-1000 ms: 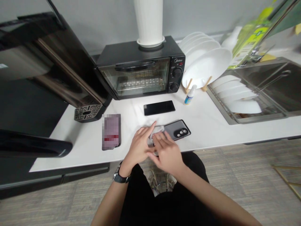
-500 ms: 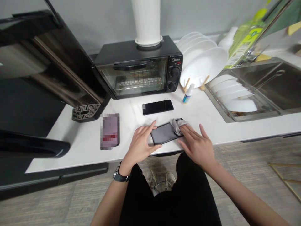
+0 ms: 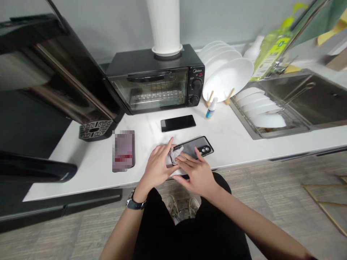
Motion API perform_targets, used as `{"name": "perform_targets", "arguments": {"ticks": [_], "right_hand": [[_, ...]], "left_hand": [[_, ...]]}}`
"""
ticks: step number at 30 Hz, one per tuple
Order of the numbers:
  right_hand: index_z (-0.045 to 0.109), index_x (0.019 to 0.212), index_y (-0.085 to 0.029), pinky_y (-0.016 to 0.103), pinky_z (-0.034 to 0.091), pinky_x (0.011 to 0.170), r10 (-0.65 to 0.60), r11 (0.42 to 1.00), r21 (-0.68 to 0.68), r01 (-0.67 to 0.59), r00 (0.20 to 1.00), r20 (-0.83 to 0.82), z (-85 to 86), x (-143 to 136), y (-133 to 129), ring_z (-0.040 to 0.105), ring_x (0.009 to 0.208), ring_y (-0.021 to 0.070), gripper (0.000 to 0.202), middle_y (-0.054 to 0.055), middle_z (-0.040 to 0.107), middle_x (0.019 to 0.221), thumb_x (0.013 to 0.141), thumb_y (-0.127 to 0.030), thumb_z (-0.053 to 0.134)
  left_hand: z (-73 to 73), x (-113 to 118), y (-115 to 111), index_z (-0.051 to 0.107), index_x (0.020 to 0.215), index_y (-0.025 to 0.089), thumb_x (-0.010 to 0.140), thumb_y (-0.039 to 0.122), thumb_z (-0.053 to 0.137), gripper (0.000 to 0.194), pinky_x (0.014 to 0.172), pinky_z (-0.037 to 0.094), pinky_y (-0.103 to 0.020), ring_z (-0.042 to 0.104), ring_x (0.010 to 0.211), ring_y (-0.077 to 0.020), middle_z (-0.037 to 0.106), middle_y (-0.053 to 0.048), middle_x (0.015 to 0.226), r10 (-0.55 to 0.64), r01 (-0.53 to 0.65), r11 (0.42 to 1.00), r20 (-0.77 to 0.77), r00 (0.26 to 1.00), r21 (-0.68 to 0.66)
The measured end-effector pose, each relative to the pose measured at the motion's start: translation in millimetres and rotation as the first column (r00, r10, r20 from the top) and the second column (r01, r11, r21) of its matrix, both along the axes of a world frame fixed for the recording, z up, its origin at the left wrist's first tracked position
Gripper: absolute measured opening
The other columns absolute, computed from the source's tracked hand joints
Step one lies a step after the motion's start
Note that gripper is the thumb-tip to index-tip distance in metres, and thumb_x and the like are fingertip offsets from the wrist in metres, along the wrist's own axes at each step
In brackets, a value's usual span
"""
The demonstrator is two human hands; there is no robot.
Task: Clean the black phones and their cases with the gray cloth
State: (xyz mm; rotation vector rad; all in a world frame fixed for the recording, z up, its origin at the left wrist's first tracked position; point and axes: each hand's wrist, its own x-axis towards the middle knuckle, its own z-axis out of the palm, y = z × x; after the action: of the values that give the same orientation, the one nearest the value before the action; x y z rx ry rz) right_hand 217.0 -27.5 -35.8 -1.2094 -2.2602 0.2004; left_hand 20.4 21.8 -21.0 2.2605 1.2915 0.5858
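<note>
A grey phone case with a black rim and a camera cutout at its right end lies tilted near the counter's front edge. My left hand braces its left end between thumb and fingers. With fingertips bunched on a light grey cloth, my right hand presses it onto the case's left part, close to my left fingers. Behind the case rests a black smartphone, screen up. A small spray bottle stands to the right of the phone.
A pixelated dark case-like item lies on the left. Behind are a toaster oven bearing a white pot, and a tall black appliance. Racked plates, a soap bottle and a sink are on the right.
My right hand has slid the cloth leftward along the phone case, uncovering the camera cutout. My left hand still braces the left end. The view has shifted slightly.
</note>
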Motion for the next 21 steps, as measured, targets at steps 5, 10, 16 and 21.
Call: {"name": "perform_targets", "arguments": {"ticks": [5, 10, 16, 21], "right_hand": [[0.071, 0.133, -0.02, 0.064, 0.022, 0.13, -0.141, 0.99, 0.039, 0.137, 0.984, 0.109, 4.6, 66, 3, 0.063, 0.136, 0.0313, 0.038, 0.01, 0.075, 0.134, 0.107, -0.042, 0.053], [0.066, 0.139, -0.019, 0.076, 0.004, 0.127, -0.349, 0.935, 0.118, 0.335, 0.928, 0.132, 2.8, 68, 19, 0.048, 0.149, 0.0393, 0.051, 0.013, 0.072, 0.138, 0.106, -0.055, 0.053], [0.064, 0.139, -0.004, 0.063, 0.018, 0.131, -0.168, 0.984, 0.066, 0.164, 0.985, 0.046, -6.1, -15, 17, 0.058, 0.141, 0.036, 0.076, 0.025, 0.067, 0.142, 0.101, -0.069, 0.053], [0.065, 0.139, -0.013, 0.057, 0.02, 0.132, 0.01, 1.0, 0.022, -0.01, 0.999, 0.03, -0.1, 6, 11, 0.063, 0.137, 0.0291, 0.064, 0.016, 0.068, 0.144, 0.103, -0.064, 0.053]], "left_hand": [[0.3, 0, -1, 0.016, 0.17, 0.03, 0.09, 0.046, 0.076, 0.101, 0.113, 0.039, -0.049, 0.054, 0.13, -0.0331, 0.06, -0.009, 0.15, 0.013, -0.013, 1.0, -0.01, 1.0, 0.006], [-0.1, 3, 2, 0.018, 0.169, 0.032, 0.09, 0.047, 0.076, 0.1, 0.113, 0.039, -0.048, 0.053, 0.131, -0.0326, 0.06, -0.008, 0.151, 0.004, -0.004, 1.0, -0.005, 1.0, 0.011], [-4.8, 2, 6, 0.017, 0.17, 0.024, 0.094, 0.047, 0.068, 0.095, 0.108, 0.044, -0.046, 0.055, 0.122, -0.0326, 0.064, -0.012, 0.14, 0.012, -0.011, 1.0, -0.015, 1.0, 0.021], [-3.6, 1, 3, 0.014, 0.171, 0.025, 0.094, 0.048, 0.071, 0.098, 0.108, 0.043, -0.045, 0.055, 0.124, -0.0323, 0.063, -0.012, 0.141, 0.024, -0.023, 1.0, -0.037, 0.999, 0.017]]}}
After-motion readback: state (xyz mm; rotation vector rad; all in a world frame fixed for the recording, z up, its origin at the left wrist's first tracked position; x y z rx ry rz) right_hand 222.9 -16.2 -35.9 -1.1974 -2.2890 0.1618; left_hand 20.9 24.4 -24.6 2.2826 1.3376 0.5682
